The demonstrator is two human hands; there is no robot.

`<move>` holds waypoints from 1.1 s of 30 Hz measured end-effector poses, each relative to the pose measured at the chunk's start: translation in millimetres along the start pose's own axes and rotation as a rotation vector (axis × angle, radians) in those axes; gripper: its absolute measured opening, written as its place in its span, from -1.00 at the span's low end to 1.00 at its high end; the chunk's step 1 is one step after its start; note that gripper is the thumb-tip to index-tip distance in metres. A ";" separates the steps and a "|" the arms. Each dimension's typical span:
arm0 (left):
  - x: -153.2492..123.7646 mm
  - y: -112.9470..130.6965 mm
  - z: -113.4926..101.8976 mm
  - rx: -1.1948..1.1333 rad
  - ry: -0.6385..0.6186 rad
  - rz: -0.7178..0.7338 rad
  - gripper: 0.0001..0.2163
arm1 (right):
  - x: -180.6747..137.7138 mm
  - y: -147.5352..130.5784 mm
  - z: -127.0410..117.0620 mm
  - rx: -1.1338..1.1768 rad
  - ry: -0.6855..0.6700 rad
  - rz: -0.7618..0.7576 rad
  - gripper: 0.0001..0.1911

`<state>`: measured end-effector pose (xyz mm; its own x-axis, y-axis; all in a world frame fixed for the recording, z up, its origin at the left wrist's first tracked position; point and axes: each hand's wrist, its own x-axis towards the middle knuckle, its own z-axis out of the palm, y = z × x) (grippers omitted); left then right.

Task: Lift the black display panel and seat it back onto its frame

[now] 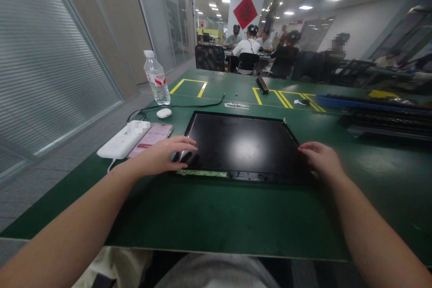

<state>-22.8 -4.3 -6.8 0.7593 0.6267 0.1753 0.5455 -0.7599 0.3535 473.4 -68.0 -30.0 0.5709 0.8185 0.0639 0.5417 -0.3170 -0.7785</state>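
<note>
A black flat screen panel lies face up on the green table, with a green circuit strip along its near edge. My left hand rests on the panel's near left corner, fingers stretched flat over the glass. My right hand sits at the panel's near right corner, fingers curled against its edge.
Left of the panel lie a phone, a white power bank, a white mouse and a water bottle. A black cable runs behind. Trays of dark parts stand at right. Several people sit at far tables.
</note>
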 end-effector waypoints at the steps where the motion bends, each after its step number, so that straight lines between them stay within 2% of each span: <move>1: 0.1 0.1 0.0 0.002 0.003 0.005 -0.61 | -0.1 -0.1 0.0 0.000 -0.004 0.004 -0.75; 13: 0.2 2.8 -1.3 0.004 -0.019 -0.015 -0.61 | 2.2 2.4 -0.2 -0.012 -0.015 -0.013 -0.75; 19: 1.1 3.8 -1.3 0.011 0.000 -0.134 -0.54 | 5.4 12.1 -4.2 -0.023 -0.007 -0.058 -0.69; 22: 3.1 5.5 -1.3 0.041 0.054 -0.214 -0.56 | 11.1 20.0 -8.2 -0.114 0.039 -0.120 -0.69; 24: 4.2 5.1 -0.5 0.069 0.077 -0.260 -0.57 | 15.3 23.4 -10.0 -0.209 0.024 -0.160 -0.70; 29: 4.7 -1.2 6.2 0.122 0.047 -0.315 -0.57 | 21.2 23.9 -9.0 -0.456 -0.077 -0.210 -0.73; 33: 5.5 -3.3 10.0 0.131 0.035 -0.341 -0.57 | 22.8 24.0 -5.9 -0.538 -0.095 -0.249 -0.68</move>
<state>-16.9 -0.1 -16.2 0.5148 0.8515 0.0996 0.8078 -0.5207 0.2763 503.1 -59.9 -43.5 0.3424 0.9307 0.1283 0.9026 -0.2880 -0.3199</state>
